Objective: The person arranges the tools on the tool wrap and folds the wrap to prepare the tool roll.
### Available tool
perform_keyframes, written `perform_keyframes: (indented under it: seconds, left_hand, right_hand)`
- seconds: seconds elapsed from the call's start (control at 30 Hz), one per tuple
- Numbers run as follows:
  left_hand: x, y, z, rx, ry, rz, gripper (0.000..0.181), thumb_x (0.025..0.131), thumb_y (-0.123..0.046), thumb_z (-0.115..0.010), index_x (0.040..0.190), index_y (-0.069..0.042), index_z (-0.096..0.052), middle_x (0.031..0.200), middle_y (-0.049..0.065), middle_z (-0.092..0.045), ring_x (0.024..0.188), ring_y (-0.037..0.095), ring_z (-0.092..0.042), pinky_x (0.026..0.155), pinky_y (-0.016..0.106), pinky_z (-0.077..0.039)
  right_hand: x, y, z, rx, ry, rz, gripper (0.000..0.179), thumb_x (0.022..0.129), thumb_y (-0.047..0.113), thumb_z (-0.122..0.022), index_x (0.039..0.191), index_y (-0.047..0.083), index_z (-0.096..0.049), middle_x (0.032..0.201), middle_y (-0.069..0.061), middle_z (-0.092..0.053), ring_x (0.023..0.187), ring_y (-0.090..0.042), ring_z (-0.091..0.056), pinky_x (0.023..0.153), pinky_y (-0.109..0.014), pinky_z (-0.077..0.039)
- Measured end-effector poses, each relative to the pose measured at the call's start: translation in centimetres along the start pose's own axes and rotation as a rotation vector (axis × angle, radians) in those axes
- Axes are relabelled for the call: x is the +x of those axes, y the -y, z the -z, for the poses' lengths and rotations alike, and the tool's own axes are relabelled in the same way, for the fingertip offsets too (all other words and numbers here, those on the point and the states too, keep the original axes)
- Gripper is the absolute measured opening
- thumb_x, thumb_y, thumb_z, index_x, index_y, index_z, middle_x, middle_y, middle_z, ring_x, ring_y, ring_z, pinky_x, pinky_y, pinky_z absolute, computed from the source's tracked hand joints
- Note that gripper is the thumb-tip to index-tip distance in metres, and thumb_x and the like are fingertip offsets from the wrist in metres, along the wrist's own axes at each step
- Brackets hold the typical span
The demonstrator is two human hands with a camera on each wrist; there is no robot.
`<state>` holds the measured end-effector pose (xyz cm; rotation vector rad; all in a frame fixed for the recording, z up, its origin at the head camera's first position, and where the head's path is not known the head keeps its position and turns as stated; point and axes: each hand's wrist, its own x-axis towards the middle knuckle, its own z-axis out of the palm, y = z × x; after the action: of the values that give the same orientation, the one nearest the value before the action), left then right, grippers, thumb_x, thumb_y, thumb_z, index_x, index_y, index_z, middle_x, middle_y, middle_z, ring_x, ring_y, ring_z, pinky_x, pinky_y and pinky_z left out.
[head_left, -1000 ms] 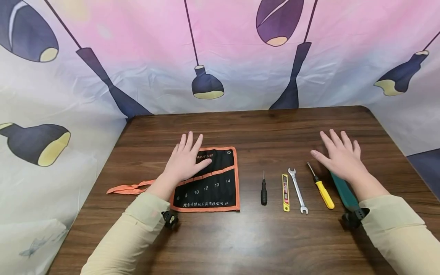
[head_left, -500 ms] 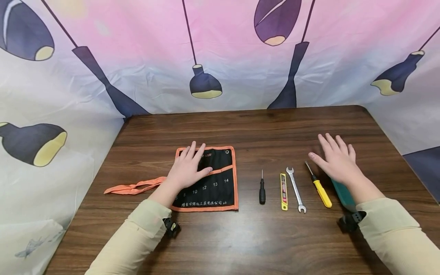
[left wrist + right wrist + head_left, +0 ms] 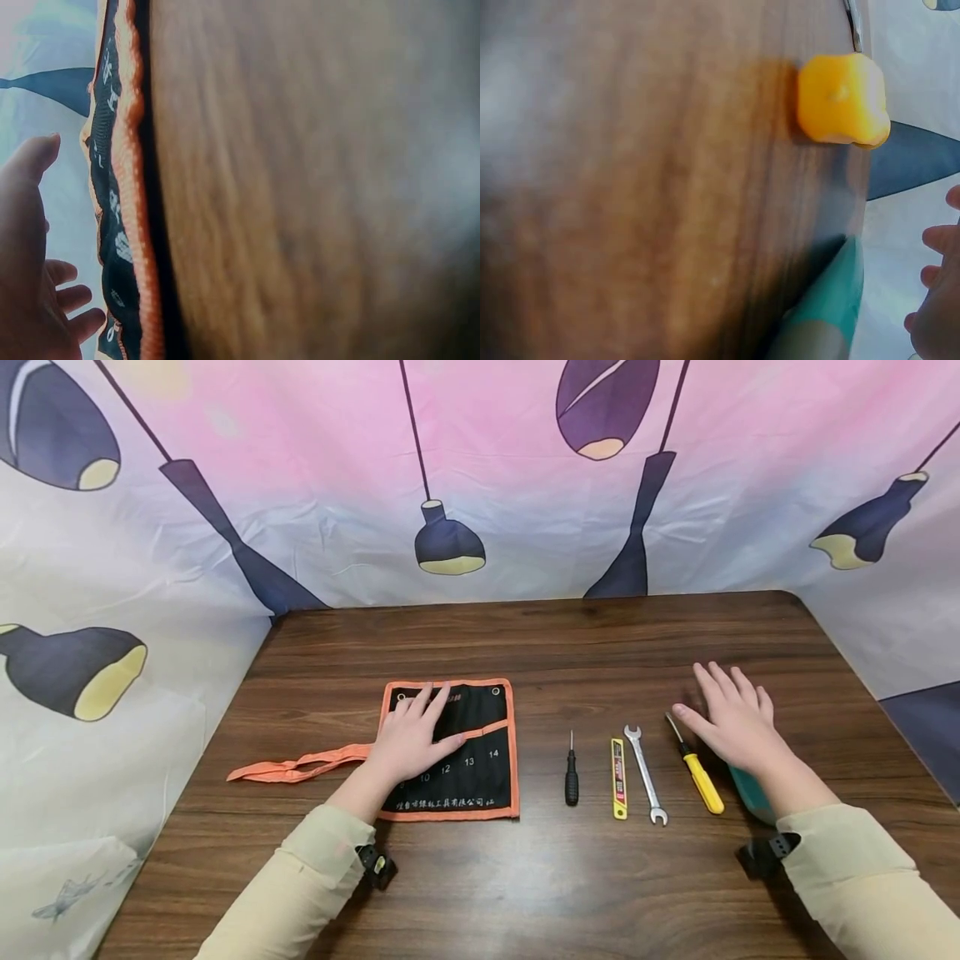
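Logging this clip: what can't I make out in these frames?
Green item: head view, largely covered by the right grip; right wrist view, cut off by the bottom edge. I can't tell what it is.
Black pouch: head view, part of its left side hidden by the left grip.
Yellow strip: head view, small print too tiny to read.
Tabletop: both wrist views, grain blurred.

Curtained-off tabletop spot, kind of room beyond unclear: lamp-print cloth (image 3: 337, 527) hanging across top and down both sides of frame, dark wood-grain table (image 3: 510, 902) below
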<state>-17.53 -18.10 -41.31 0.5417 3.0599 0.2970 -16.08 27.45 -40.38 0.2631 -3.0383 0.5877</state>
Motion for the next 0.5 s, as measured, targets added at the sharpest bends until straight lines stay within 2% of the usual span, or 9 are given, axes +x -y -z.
perform_keyframes:
  seconds: [0.27, 0.5]
  left_hand:
    - [-0.7, -0.3, -0.5, -0.024, -0.03, -0.014, 0.081, 0.086, -0.062, -0.05, 0.151, -0.021, -0.023, 0.145, 0.014, -0.032, 0.125, 0.041, -0.032, 0.095, 0.058, -0.028]
    - [-1.7, -1.0, -0.8, -0.044, -0.05, 0.015, 0.081, 0.084, -0.062, -0.053, 0.149, -0.02, -0.029, 0.139, 0.015, -0.037, 0.12, 0.037, -0.035, 0.091, 0.054, -0.029]
  right_hand:
    - [-0.6, -0.1, -0.1, 0.013, -0.003, 0.004, 0.079, 0.095, 0.055, -0.039, 0.149, 0.003, -0.014, 0.149, -0.029, -0.014, 0.134, -0.049, -0.003, 0.096, -0.07, 0.002]
    - [-0.9, 0.0, -0.3, 0.01, 0.0, 0.014, 0.079, 0.095, 0.054, -0.039, 0.149, 0.002, -0.014, 0.148, -0.03, -0.016, 0.134, -0.05, -0.003, 0.097, -0.069, 0.001]
